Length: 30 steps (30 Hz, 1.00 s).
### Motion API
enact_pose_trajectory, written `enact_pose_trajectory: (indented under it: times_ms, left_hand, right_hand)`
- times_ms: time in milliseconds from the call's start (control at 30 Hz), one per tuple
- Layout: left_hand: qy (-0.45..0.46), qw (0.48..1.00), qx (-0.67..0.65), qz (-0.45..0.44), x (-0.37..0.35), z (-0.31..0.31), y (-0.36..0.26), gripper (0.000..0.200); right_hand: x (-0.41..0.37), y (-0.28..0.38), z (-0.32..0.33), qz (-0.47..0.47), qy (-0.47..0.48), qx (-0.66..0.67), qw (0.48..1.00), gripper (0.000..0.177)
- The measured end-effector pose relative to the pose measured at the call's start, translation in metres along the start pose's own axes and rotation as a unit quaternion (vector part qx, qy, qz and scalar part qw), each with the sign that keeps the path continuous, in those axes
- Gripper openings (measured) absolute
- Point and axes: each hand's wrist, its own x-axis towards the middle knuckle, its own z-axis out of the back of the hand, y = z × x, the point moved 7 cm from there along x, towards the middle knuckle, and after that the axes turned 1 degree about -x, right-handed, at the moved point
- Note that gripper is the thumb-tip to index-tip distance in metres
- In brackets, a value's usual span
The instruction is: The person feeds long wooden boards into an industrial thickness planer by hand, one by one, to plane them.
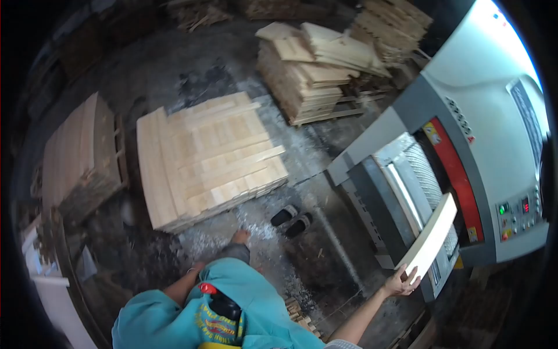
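My right hand (403, 281) grips the near end of a pale wooden board (431, 241), with its fingers wrapped round the edge. The board slants up and away across the infeed of a large grey woodworking machine (401, 192), beside its rollers and below the red-edged opening. A light patterned sleeve shows at the bottom of my right arm. My left hand is out of view. Close in front, a person in a teal shirt (157, 320) stands low in the view; one forearm and a bare foot show, but that person's hands are hidden.
A broad stack of boards (212, 157) lies left of centre. Another stack (75, 151) stands at far left, and an uneven stack (305, 81) at the back. Dark sandals (292, 221) lie on the dusty floor. The machine's control panel (517, 212) has lit displays.
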Motion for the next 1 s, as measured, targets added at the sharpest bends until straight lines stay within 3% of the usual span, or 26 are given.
enact_pose_trajectory:
  times_ms: [33, 133, 167, 200, 233, 267, 300, 333, 367, 400, 433, 500, 567, 600, 633, 667, 700, 733, 800, 867, 900, 933, 967, 1000]
  left_hand:
    - [0.002, 1.0, 0.014, -0.018, -0.004, -0.006, 0.009, 0.033]
    - [-0.028, 0.996, 0.069, -0.054, -0.009, 0.012, 0.027, 0.032]
    - [-0.047, 0.995, 0.074, -0.044, -0.007, 0.026, 0.033, 0.032]
    - [-0.056, 0.996, 0.055, 0.031, 0.003, 0.038, 0.049, 0.033]
    - [-0.099, 0.995, 0.001, 0.019, -0.019, 0.07, 0.022, 0.033]
    - [-0.154, 0.98, -0.124, 0.003, 0.0, 0.082, 0.041, 0.028]
    - [-0.153, 0.933, -0.323, 0.033, 0.027, 0.079, 0.068, 0.027]
    - [-0.111, 0.929, -0.35, 0.051, 0.013, 0.104, 0.038, 0.031]
    - [-0.112, 0.895, -0.412, 0.131, -0.012, 0.132, 0.002, 0.036]
    - [-0.143, 0.853, -0.486, 0.127, -0.012, 0.153, -0.011, 0.045]
    - [-0.168, 0.797, -0.57, 0.11, 0.011, 0.159, 0.002, 0.054]
    - [-0.263, 0.665, -0.686, 0.133, 0.047, 0.173, 0.019, 0.062]
    - [-0.313, 0.567, -0.744, 0.164, 0.081, 0.173, 0.033, 0.074]
    - [-0.311, 0.529, -0.767, 0.19, 0.096, 0.168, 0.035, 0.075]
    - [-0.313, 0.487, -0.787, 0.212, 0.113, 0.164, 0.039, 0.077]
    - [-0.287, 0.446, -0.826, 0.193, 0.135, 0.157, 0.041, 0.081]
    - [-0.261, 0.405, -0.859, 0.174, 0.154, 0.15, 0.044, 0.084]
    - [-0.235, 0.363, -0.889, 0.153, 0.173, 0.146, 0.045, 0.088]
    - [-0.256, 0.296, -0.909, 0.145, 0.198, 0.15, 0.036, 0.096]
    - [-0.256, 0.241, -0.926, 0.141, 0.207, 0.134, 0.022, 0.101]
    - [-0.249, 0.22, -0.935, 0.127, 0.214, 0.133, 0.017, 0.103]
    - [-0.248, 0.213, -0.936, 0.129, 0.22, 0.136, 0.018, 0.099]
    - [-0.248, 0.205, -0.938, 0.131, 0.226, 0.138, 0.019, 0.094]
    - [-0.247, 0.198, -0.939, 0.133, 0.232, 0.141, 0.02, 0.091]
  right_hand:
    - [0.001, -0.004, -0.006, -0.043, 0.033, 0.036, 0.998, 0.039]
    - [0.005, -0.005, -0.015, -0.041, 0.045, 0.043, 0.997, 0.039]
    - [0.008, -0.004, -0.015, -0.028, 0.043, 0.024, 0.998, 0.04]
    - [0.011, -0.002, -0.016, 0.005, 0.043, -0.009, 0.999, 0.042]
    - [0.013, -0.01, -0.025, 0.061, 0.028, -0.02, 0.998, 0.043]
    - [0.015, -0.017, -0.031, 0.041, 0.049, -0.018, 0.998, 0.043]
    - [0.018, -0.018, -0.037, 0.02, 0.071, -0.019, 0.997, 0.043]
    - [0.019, -0.014, -0.041, -0.001, 0.106, 0.029, 0.994, 0.044]
    - [0.019, -0.009, -0.041, -0.024, 0.143, 0.072, 0.987, 0.046]
    - [0.022, 0.0, -0.038, 0.017, 0.2, 0.033, 0.979, 0.052]
    - [0.024, -0.001, -0.038, 0.128, 0.22, -0.023, 0.967, 0.06]
    - [0.019, -0.024, -0.041, 0.242, 0.238, -0.124, 0.932, 0.067]
    - [-0.011, 0.014, -0.012, 0.18, 0.252, -0.267, 0.913, 0.066]
    - [-0.033, 0.032, -0.013, 0.174, 0.356, -0.207, 0.895, 0.061]
    - [-0.064, 0.046, -0.021, 0.161, 0.458, -0.142, 0.863, 0.055]
    - [-0.112, 0.046, -0.034, 0.049, 0.587, 0.007, 0.808, 0.044]
    - [-0.162, 0.089, -0.03, 0.035, 0.643, -0.079, 0.761, 0.039]
    - [-0.229, 0.177, -0.018, 0.019, 0.721, -0.092, 0.687, 0.039]
    - [-0.361, 0.216, -0.023, -0.199, 0.82, -0.015, 0.536, 0.04]
    - [-0.487, 0.323, -0.035, 0.036, 0.9, 0.071, 0.428, 0.04]
    - [-0.533, 0.396, -0.028, 0.082, 0.908, 0.084, 0.403, 0.04]
    - [-0.582, 0.449, -0.026, 0.05, 0.911, 0.146, 0.383, 0.042]
    - [-0.62, 0.507, -0.024, 0.169, 0.896, 0.196, 0.361, 0.043]
    - [-0.648, 0.558, -0.015, 0.089, 0.919, 0.199, 0.328, 0.041]
